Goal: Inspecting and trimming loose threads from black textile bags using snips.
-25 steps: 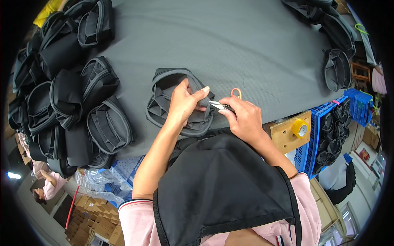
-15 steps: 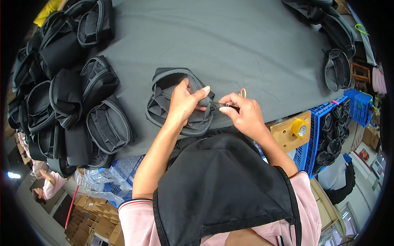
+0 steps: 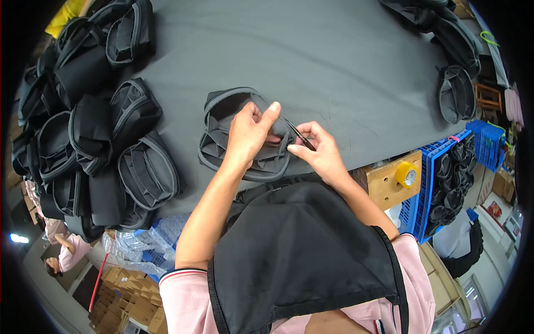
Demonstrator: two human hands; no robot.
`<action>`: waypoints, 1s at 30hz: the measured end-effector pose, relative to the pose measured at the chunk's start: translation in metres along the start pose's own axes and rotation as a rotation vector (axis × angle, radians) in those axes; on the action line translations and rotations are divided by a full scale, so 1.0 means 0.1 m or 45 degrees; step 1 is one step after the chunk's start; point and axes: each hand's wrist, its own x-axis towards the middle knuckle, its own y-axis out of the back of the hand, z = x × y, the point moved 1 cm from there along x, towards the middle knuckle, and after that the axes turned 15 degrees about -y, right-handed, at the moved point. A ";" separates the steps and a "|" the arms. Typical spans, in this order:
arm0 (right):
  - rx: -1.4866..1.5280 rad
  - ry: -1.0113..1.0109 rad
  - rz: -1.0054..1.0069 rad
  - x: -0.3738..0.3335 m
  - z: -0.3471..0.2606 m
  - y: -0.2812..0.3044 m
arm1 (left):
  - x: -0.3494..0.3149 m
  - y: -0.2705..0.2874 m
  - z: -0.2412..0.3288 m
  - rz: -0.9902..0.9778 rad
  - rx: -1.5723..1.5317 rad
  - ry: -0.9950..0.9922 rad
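Holding rounded cloth pouch [image 3: 217,145], slim snips [image 3: 302,138]

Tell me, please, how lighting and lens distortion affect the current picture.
In the head view throughout: soft light on the table; glare from the lamp at far left, burnt out to white; black corners, with surroundings bent and leaning near the rim; the tip of the dark tool hard to tell against the dark pouch.
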 end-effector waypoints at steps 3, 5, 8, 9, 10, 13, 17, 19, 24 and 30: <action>0.098 -0.463 0.077 0.12 -0.02 0.02 | -0.08 0.05 0.22 -0.248 0.804 -0.224; 0.075 -0.403 0.104 0.16 -0.02 -0.03 | -0.21 0.03 0.28 -0.424 1.361 -0.614; -0.027 -0.353 0.191 0.23 0.04 -0.07 | -0.18 -0.01 0.27 -0.484 1.552 -0.610; -0.081 -0.353 0.208 0.25 0.05 -0.08 | -0.13 0.01 0.21 -0.484 1.558 -0.583; -0.136 -0.354 0.229 0.27 0.05 -0.09 | -0.07 0.02 0.18 -0.486 1.562 -0.557; -0.166 -0.315 0.201 0.32 0.05 -0.10 | 0.10 0.01 0.11 -0.524 1.515 -0.584; -0.054 -0.251 0.228 0.43 0.20 -0.08 | 0.22 0.01 0.05 -0.507 1.361 -0.543; -0.099 -0.301 0.196 0.44 0.21 -0.04 | 0.23 0.02 0.07 -0.509 1.305 -0.517; -0.134 -0.384 0.171 0.38 0.16 -0.02 | 0.17 0.00 0.11 -0.497 1.283 -0.447; -0.524 0.101 0.327 0.16 0.09 0.12 | 0.22 -0.04 0.08 -0.412 1.351 -0.410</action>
